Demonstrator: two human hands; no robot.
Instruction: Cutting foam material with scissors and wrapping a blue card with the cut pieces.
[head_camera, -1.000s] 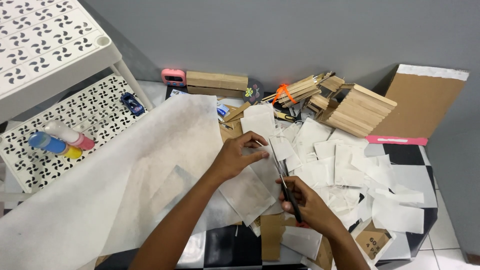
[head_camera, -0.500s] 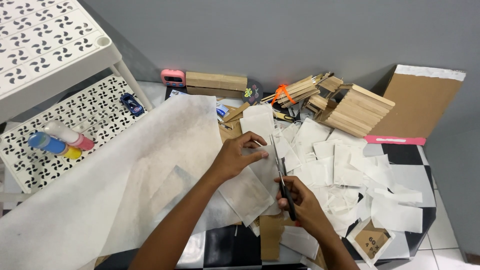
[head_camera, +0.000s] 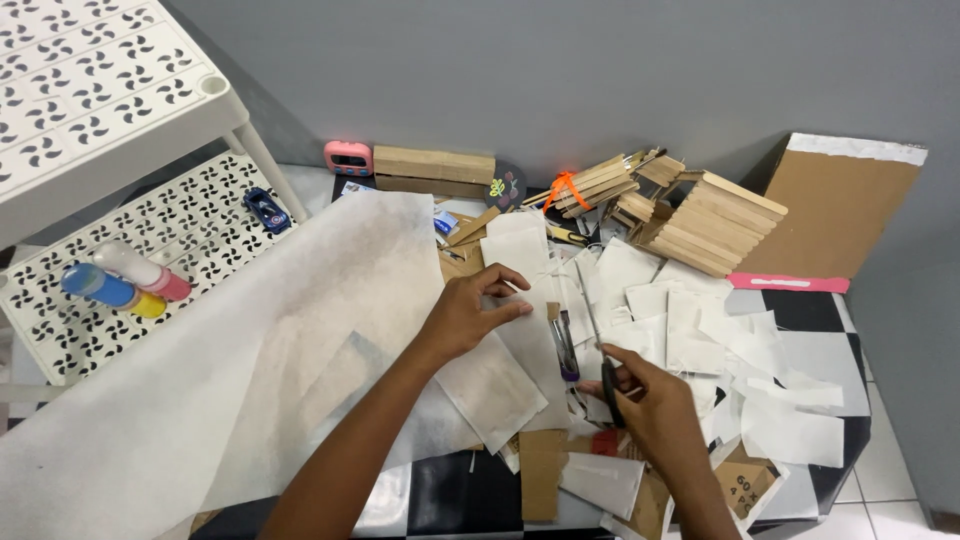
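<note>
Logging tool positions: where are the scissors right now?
In the head view, right of centre: the scissors are held in the right hand, blades pointing away over the white sheet that the left hand pins, beside the cut white pieces.

The handles of the scissors (head_camera: 600, 350) are hidden inside the right hand (head_camera: 650, 415). Just left of that grip, part of a white sheet (head_camera: 525, 300) is covered by the left hand (head_camera: 465, 315). Both forearms and the large white fabric (head_camera: 200, 400) are cut off by the lower edge.
</note>
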